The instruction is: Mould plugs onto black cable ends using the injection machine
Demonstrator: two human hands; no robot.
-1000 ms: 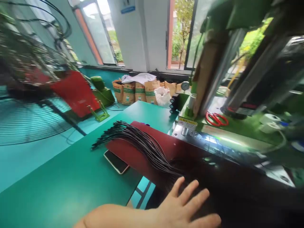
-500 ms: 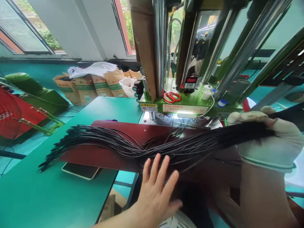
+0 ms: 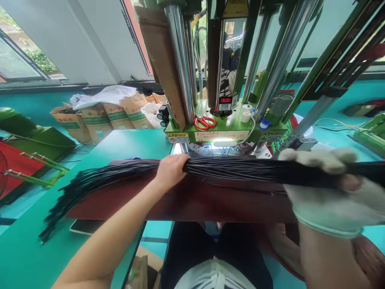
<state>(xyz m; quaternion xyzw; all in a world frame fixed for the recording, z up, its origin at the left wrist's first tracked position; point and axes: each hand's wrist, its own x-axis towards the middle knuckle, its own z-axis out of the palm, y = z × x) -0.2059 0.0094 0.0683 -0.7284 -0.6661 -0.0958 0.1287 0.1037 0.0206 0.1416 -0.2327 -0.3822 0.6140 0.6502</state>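
A long bundle of thin black cables (image 3: 231,168) stretches across a dark red board (image 3: 210,204). My bare left hand (image 3: 172,170) is wrapped round the middle of the bundle. At the right, my gloved right hand (image 3: 325,184) grips the same bundle, its white glove somewhat blurred. The loose cable ends fan out and droop over the green tabletop (image 3: 30,257) on the left. Between my hands the cables run nearly straight, just in front of the machine's lit metal bed (image 3: 222,149).
A green press machine (image 3: 228,127) with tall steel posts stands directly ahead. Red-handled scissors (image 3: 205,123) and white thread spools (image 3: 246,114) rest on it. A phone (image 3: 82,226) lies partly under the board. Paper sacks (image 3: 96,120) line the wall, back left.
My left hand has gone from spread open below the cables to closed round them. The bundle between my hands is straighter and lies further back. The camera view has shifted.
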